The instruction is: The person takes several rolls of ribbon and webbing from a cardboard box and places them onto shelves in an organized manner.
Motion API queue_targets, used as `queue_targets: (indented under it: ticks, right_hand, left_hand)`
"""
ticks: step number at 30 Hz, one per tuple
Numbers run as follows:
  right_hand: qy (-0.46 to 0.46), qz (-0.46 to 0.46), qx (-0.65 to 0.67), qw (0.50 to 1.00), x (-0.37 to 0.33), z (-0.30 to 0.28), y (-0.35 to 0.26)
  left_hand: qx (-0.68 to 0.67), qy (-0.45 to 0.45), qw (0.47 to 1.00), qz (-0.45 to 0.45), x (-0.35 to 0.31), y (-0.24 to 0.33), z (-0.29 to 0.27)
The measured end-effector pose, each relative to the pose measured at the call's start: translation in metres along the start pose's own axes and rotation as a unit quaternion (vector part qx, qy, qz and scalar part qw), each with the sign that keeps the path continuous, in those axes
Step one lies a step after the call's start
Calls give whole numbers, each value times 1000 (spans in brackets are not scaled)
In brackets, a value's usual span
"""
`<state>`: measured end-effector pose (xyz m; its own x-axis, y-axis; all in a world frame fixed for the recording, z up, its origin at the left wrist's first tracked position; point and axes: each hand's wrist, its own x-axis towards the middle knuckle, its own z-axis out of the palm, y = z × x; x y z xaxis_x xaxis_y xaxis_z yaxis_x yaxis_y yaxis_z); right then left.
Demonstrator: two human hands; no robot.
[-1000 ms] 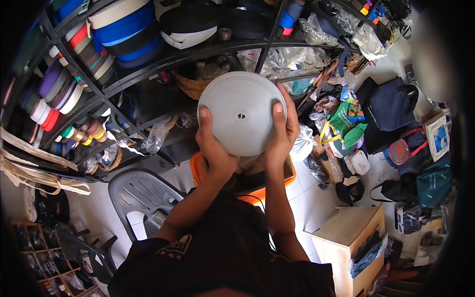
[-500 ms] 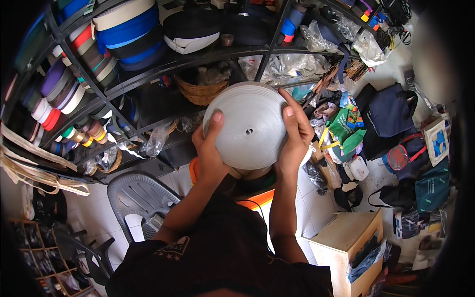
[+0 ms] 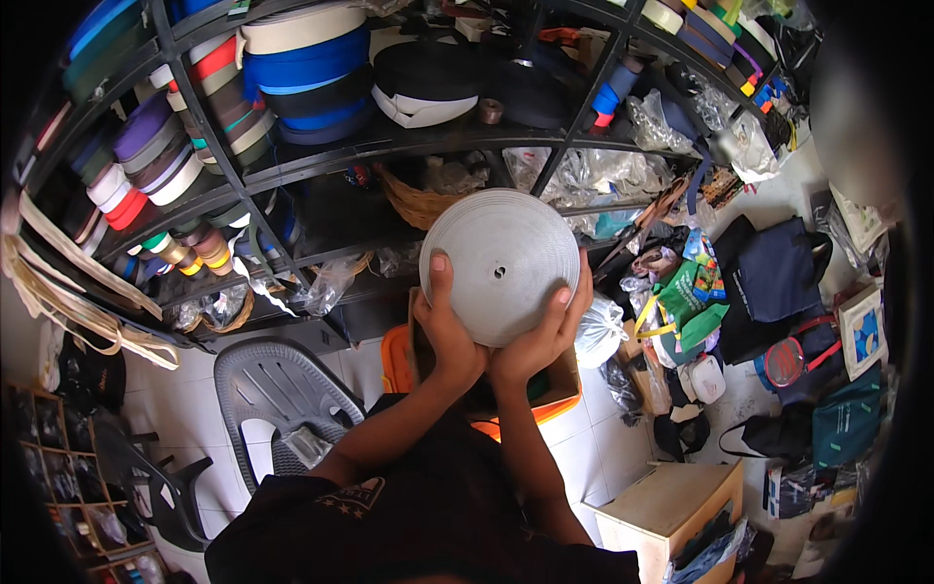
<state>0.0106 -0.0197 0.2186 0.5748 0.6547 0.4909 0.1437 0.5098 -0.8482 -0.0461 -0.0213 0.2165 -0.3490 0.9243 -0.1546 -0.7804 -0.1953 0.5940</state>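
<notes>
A large flat roll of grey webbing [image 3: 499, 234], with a small hole at its centre, is held up in front of me between both hands. My left hand [image 3: 449, 326] grips its lower left edge, the thumb lying on the face. On the lower right edge, my right hand [image 3: 545, 331] is closed round the rim with its thumb on the face too. The wrists are close together under the roll. Most fingers are hidden behind it. Beyond the roll, a wicker basket [image 3: 413, 206] sits on a dark shelf, partly covered by it.
Black shelves [image 3: 389, 156] carry stacked coloured webbing rolls [image 3: 304, 73]. A grey plastic chair [image 3: 282, 389] stands at left, and an orange-edged container [image 3: 397, 358] is below my hands. Bags [image 3: 773, 263] are piled on the right, near a wooden cabinet [image 3: 671, 496].
Both hands have slid down toward the roll's underside, bringing the wrists together. The roll sits slightly lower and further right in view, and the view itself has shifted.
</notes>
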Motion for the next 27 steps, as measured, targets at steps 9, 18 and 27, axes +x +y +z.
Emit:
queue_targets:
  ticks: [9,18,27]
  right_hand:
    - [-255,42,118,959,-9,6,13]
    - [-281,-58,40,957,39,32,36]
    - [-251,-77,62,963,140,152,33]
  left_hand:
    - [38,45,998,32,44,12,-13]
    - [52,-47,992,109,69,32,17]
    - [186,-143,957,170,195,78,83]
